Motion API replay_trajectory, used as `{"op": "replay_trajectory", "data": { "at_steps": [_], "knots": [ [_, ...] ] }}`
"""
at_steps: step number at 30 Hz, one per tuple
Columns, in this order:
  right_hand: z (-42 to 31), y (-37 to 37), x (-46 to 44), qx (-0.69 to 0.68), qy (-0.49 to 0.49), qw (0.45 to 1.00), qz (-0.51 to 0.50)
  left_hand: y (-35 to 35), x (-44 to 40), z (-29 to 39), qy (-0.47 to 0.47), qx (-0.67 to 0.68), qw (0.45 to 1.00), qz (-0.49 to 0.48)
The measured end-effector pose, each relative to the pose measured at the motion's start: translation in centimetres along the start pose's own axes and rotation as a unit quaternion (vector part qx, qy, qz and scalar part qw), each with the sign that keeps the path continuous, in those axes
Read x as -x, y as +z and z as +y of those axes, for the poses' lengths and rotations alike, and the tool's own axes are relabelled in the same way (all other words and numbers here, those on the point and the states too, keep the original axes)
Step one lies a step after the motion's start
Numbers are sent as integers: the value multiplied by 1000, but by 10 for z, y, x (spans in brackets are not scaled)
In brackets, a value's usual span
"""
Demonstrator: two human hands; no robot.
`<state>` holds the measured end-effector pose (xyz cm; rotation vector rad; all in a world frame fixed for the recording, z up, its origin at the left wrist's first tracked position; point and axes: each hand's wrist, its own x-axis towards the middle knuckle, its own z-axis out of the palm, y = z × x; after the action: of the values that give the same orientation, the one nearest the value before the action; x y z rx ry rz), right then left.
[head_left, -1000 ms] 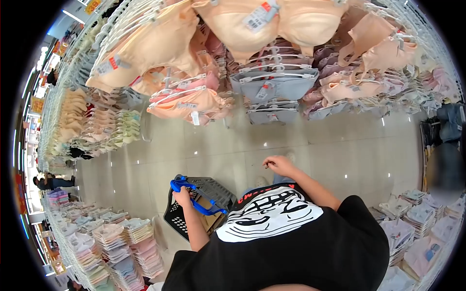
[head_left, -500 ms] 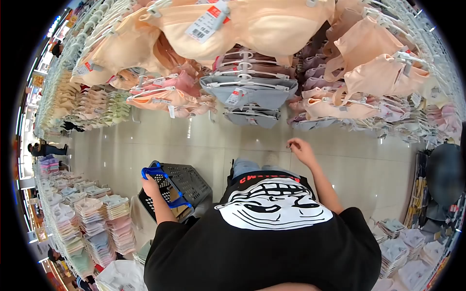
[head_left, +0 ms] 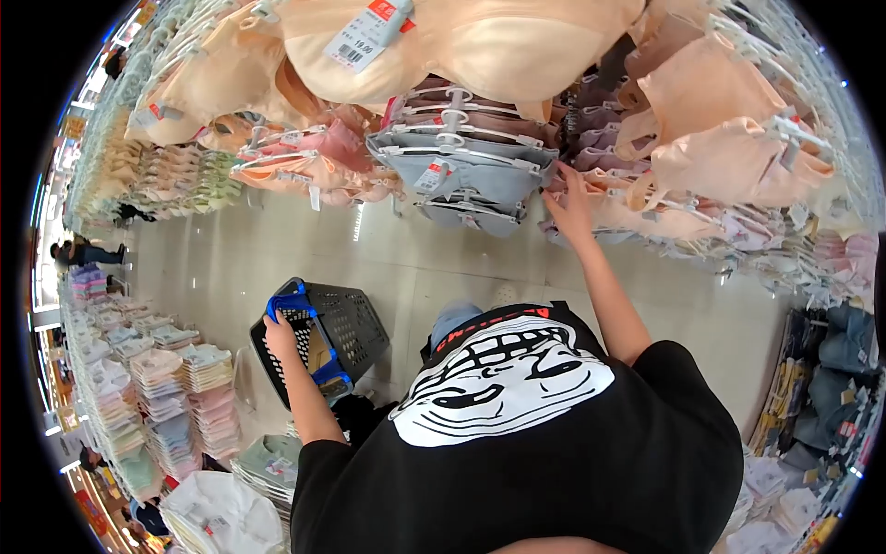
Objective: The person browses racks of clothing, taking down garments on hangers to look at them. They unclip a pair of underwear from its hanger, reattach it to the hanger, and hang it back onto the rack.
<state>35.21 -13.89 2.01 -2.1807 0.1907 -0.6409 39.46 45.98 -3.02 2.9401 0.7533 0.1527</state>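
My left hand [head_left: 281,336] is wrapped round the blue handle [head_left: 293,302] of a dark grey shopping basket [head_left: 349,323], which stands tilted on the floor to my left. Something brown lies inside the basket. In front of me, a grey-blue bra [head_left: 489,174] hangs from a white hanger [head_left: 452,148] on the rack, with a red and white tag on its left cup. My right hand [head_left: 570,208] reaches up to that bra's right edge, fingers apart; the fingertips are at the fabric, and whether they press on it is hard to see. Another grey bra [head_left: 471,218] hangs just below.
Large beige bras [head_left: 452,46] hang overhead, one with a price tag [head_left: 369,35]. Pink and peach bras [head_left: 318,171] fill the rack on both sides. Stacks of folded clothes [head_left: 166,397] stand at the left. A person [head_left: 88,251] is far off on the left. Tiled floor [head_left: 406,268] lies between.
My right hand has moved up and forward from above the floor to the edge of the grey-blue bra. My left hand stays on the basket's handle. My body has turned slightly.
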Motion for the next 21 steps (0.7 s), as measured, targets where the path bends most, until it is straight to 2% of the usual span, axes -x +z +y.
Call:
{"op": "replay_trajectory", "data": {
  "at_steps": [3,4,6,7,8,9,10,11,14,17,21],
  "knots": [
    [7,13,-7,3,-29,1000,-10,-14,16,17,6,-9,1000,-23],
    [10,17,-7,1,-36,999,-8,-9,20,15,20,-16,1000,12],
    [15,24,-8,-14,-15,1000,3,-7,28,16,51,3,999,17],
    [17,28,-8,-22,-4,1000,11,-14,35,24,53,-1,999,8],
    [18,31,-9,-29,7,999,19,-34,43,42,8,-6,997,-76],
    [17,34,-10,-32,10,999,37,-31,47,41,22,7,997,-72],
    [16,36,-10,-43,26,998,30,-25,50,37,36,21,997,-68],
    [15,38,-10,-54,43,997,22,-17,55,33,88,20,996,13],
    [22,46,-8,-44,62,997,-24,-18,65,38,77,17,996,-52],
    [20,44,-10,-69,55,995,-45,-20,77,49,84,33,994,-62],
    [37,43,-14,-140,118,979,-95,-21,86,63,83,80,990,-85]
  ]
}}
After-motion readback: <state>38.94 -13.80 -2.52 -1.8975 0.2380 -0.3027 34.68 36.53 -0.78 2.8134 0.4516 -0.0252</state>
